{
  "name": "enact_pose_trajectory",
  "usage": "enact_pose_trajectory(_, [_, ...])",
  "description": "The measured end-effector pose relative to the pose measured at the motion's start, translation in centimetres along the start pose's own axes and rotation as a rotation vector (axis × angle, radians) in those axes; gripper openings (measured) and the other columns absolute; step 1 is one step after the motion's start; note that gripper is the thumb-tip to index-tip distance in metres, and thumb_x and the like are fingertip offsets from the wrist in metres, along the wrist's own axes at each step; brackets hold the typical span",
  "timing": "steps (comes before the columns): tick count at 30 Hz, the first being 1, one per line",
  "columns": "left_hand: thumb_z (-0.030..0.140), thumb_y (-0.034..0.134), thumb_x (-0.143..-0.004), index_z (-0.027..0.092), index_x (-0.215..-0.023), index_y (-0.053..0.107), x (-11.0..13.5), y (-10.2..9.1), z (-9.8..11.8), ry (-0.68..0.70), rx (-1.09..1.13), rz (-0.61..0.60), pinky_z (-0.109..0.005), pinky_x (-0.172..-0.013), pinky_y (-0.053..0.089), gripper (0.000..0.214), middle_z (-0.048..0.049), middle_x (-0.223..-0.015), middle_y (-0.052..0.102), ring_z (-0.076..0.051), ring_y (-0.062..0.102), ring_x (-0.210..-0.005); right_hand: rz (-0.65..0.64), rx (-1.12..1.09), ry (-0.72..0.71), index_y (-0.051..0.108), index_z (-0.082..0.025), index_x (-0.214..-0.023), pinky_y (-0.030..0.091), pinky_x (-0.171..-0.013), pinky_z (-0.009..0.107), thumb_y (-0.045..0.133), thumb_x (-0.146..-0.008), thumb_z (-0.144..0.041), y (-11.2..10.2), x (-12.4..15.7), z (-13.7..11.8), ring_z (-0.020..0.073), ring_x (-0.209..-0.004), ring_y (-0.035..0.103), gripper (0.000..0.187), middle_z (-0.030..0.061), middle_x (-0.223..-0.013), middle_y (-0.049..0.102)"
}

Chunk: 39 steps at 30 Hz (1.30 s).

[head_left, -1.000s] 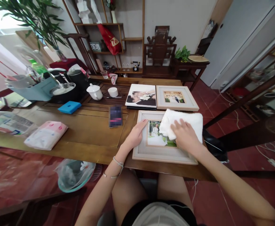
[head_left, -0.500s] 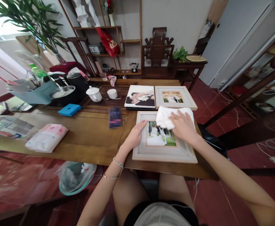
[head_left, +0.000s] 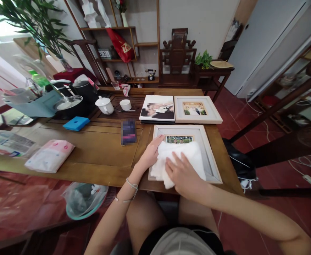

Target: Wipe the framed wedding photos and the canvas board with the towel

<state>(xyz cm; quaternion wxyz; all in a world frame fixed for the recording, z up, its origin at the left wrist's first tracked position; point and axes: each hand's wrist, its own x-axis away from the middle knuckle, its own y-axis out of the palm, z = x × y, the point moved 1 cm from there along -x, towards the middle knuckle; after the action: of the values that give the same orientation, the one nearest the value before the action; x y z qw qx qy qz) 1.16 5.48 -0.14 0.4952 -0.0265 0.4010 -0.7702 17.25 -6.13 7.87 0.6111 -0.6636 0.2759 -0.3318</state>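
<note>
Wooden worktop (head_left: pixel 104 148), near edge: a picture frame (head_left: pixel 210 156) getting wiped with a white cloth (head_left: pixel 188 151).
Looks like mid-wipe to me. The right hand (head_left: pixel 184 174) lies flat on the cloth over the lower half of the glass, fingers (head_left: pixel 174 166) spread and pressing down, not curled around anything. The left hand (head_left: pixel 151 154) sits open on the frame's left rim and pins it, touching the cloth's edge. Only a thin strip of the photo (head_left: pixel 179 140) peeks out at the top, so I'd say that bit calls for a push away from the body with the rim held down. The frame is pale, wide-bordered and lying flat. Just behind it sit a photo album (head_left: pixel 157 108) and a second frame (head_left: pixel 196 109).
</note>
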Motion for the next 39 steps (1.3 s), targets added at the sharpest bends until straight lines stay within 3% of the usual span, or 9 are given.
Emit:
enact_pose_trajectory(3, [0.005, 0.042, -0.085, 0.015, -0.144, 0.045, 0.1, -0.2, 0.3, -0.015, 0.005, -0.008, -0.046, -0.119, 0.032, 0.060, -0.0130, -0.150, 0.045, -0.024, 0.041, -0.141, 0.001, -0.092, -0.181, 0.052, 0.000, -0.131, 0.025, -0.109, 0.067, 0.054, -0.073, -0.010, -0.4, 1.2, -0.9, 0.0446, -0.137, 0.034, 0.060, 0.0267, -0.140, 0.051])
enact_pose_trajectory(7, [0.008, 0.037, -0.090, 0.015, -0.143, 0.046, 0.0, -0.2, 0.4, -0.037, -0.011, 0.001, -0.047, -0.118, 0.034, 0.054, -0.0139, -0.149, 0.046, -0.024, 0.042, -0.140, -0.121, -0.238, -0.269, 0.052, -0.003, -0.134, 0.024, -0.112, 0.063, 0.048, -0.063, 0.001, -1.5, 3.4, 1.2, 0.0370, -0.141, 0.032, 0.071, 0.0215, -0.143, 0.050])
enact_pose_trajectory(13, [0.003, 0.034, -0.089, 0.016, -0.144, 0.046, 0.0, 0.0, 0.3, -0.012, -0.014, -0.003, -0.049, -0.120, 0.030, 0.058, -0.0122, -0.149, 0.047, -0.024, 0.040, -0.142, -0.111, -0.259, 0.185, 0.062, -0.019, -0.129, 0.043, -0.103, 0.042, 0.042, -0.063, 0.004, -3.2, 6.1, 8.0, 0.0269, -0.122, 0.057, 0.072, 0.0093, -0.132, 0.063])
enact_pose_trajectory(16, [0.001, 0.033, -0.086, 0.014, -0.144, 0.045, 0.1, 0.0, 0.2, -0.006, -0.029, -0.013, -0.049, -0.120, 0.030, 0.060, -0.0134, -0.149, 0.047, -0.024, 0.039, -0.142, -0.013, -0.094, 0.366, 0.062, -0.016, -0.128, 0.044, -0.099, 0.043, 0.045, -0.066, 0.001, -3.1, 3.7, 11.0, 0.0306, -0.120, 0.058, 0.067, 0.0126, -0.135, 0.060])
enact_pose_trajectory(20, [-0.001, 0.033, -0.084, 0.016, -0.144, 0.045, 0.1, 0.0, 0.3, 0.013, -0.041, -0.005, -0.048, -0.119, 0.032, 0.063, -0.0118, -0.149, 0.047, -0.023, 0.039, -0.142, 0.206, 0.041, 0.502, 0.066, -0.006, -0.111, 0.046, -0.088, 0.045, 0.044, -0.073, -0.002, -2.9, -2.3, 12.2, 0.0356, -0.106, 0.063, 0.045, 0.0229, -0.112, 0.069])
enact_pose_trajectory(25, [-0.003, 0.034, -0.082, 0.013, -0.139, 0.050, -0.2, -0.1, 0.5, 0.046, -0.068, 0.009, -0.048, -0.116, 0.037, 0.061, -0.0150, -0.144, 0.052, -0.026, 0.044, -0.138, 0.267, 0.011, 0.245, 0.062, -0.011, -0.118, 0.033, -0.106, 0.040, 0.046, -0.074, -0.002, -2.7, -8.9, 9.4, 0.0279, -0.130, 0.047, 0.048, 0.0150, -0.129, 0.063])
enact_pose_trajectory(29, [-0.001, 0.036, -0.084, 0.016, -0.132, 0.056, -0.3, -0.2, 0.9, 0.055, -0.065, 0.024, -0.049, -0.110, 0.042, 0.055, -0.0145, -0.132, 0.061, -0.028, 0.053, -0.129, 0.225, -0.013, 0.072, 0.057, -0.013, -0.128, 0.018, -0.116, 0.043, 0.047, -0.072, 0.001, -1.5, -11.0, 8.0, 0.0229, -0.142, 0.032, 0.059, 0.0092, -0.143, 0.054])
enact_pose_trajectory(35, [-0.002, 0.035, -0.083, 0.017, -0.134, 0.054, -0.3, -0.2, 0.9, 0.052, -0.052, 0.009, -0.048, -0.115, 0.038, 0.058, -0.0112, -0.141, 0.055, -0.025, 0.048, -0.135, 0.188, -0.010, 0.114, 0.054, -0.005, -0.130, 0.023, -0.114, 0.048, 0.044, -0.069, 0.005, -0.5, -6.7, 11.3, 0.0261, -0.140, 0.036, 0.063, 0.0170, -0.137, 0.058])
enact_pose_trajectory(39, [-0.004, 0.033, -0.082, 0.014, -0.139, 0.051, -0.1, -0.1, 0.4, 0.047, -0.038, -0.004, -0.049, -0.119, 0.031, 0.062, -0.0123, -0.147, 0.049, -0.023, 0.040, -0.141, 0.183, 0.068, 0.354, 0.056, -0.005, -0.129, 0.031, -0.109, 0.049, 0.043, -0.070, 0.004, -0.6, -2.4, 14.4, 0.0293, -0.137, 0.040, 0.061, 0.0203, -0.134, 0.060])
